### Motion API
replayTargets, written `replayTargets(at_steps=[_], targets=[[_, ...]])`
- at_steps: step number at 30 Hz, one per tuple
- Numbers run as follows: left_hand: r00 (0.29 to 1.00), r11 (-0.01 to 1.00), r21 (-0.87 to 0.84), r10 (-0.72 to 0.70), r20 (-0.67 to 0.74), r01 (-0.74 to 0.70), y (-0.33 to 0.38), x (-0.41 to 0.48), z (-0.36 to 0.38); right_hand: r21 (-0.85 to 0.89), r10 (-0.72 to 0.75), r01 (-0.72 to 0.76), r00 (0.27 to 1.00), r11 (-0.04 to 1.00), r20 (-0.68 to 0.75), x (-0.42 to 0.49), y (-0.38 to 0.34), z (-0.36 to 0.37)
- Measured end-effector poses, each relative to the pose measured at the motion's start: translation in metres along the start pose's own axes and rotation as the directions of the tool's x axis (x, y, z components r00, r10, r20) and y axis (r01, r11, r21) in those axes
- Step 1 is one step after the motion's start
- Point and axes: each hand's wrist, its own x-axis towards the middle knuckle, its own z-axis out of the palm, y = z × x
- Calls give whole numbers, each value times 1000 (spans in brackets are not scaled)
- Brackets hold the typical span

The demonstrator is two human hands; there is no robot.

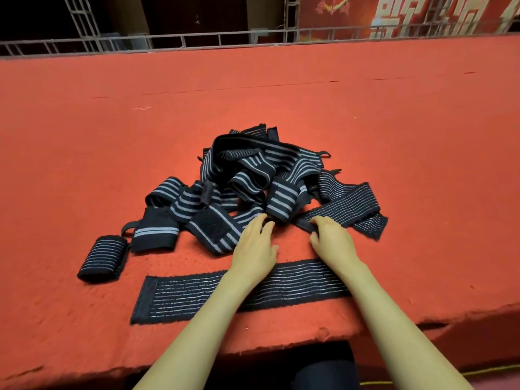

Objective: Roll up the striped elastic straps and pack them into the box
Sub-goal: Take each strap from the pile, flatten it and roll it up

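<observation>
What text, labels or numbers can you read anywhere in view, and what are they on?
Red banner behind the railing: large pale characters, cropped by the frame's top edge; cannot be read.
Strap pile, flat strap, rolled strap, thin-striped strap: no label or print visible.
Red table cover: no text.

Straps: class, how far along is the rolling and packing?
Done: one rolled strap lies left of the pile. In hand: the right hand pinches the end of a thin-striped strap; the left hand rests open at the pile. Left: the pile and a flat strap near the edge are unrolled; no box shows.
</observation>
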Motion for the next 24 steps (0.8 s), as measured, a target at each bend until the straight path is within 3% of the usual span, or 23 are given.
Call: replayTargets(at_steps=[4, 8, 12, 15, 19, 21, 24], targets=[[999, 998, -60, 20, -32, -21, 4, 0, -3, 166, 20, -8, 997, 986, -73, -5, 4, -5], [972, 973, -159, 139, -191, -170, 17, -5, -6, 283, -89, 148, 973, 947, -211, -26, 2, -24], [907, 914, -177, 306, -288, -365, 36, -10, -8, 471, -156, 199, 979, 859, -129, -51, -9, -52], [884, 878, -310, 221, -413, -365, 45, -14, -14, 532, -173, 196, 980, 824, -93, -61, -14, -62], [939, 838, -486, 85, -333, -248, 38, -19, -26, 579, -176, 206, 978, 789, -108, -64, -16, -65], [956, 840, -486, 120, -266, -241, 35, -24, -29, 605, -170, 212, 977, 768, -126, -66, -21, -65], [943, 871, -404, 172, -285, -280, 30, -33, -30, 650, -181, 232, 973, 723, -146, -69, -31, -63]])
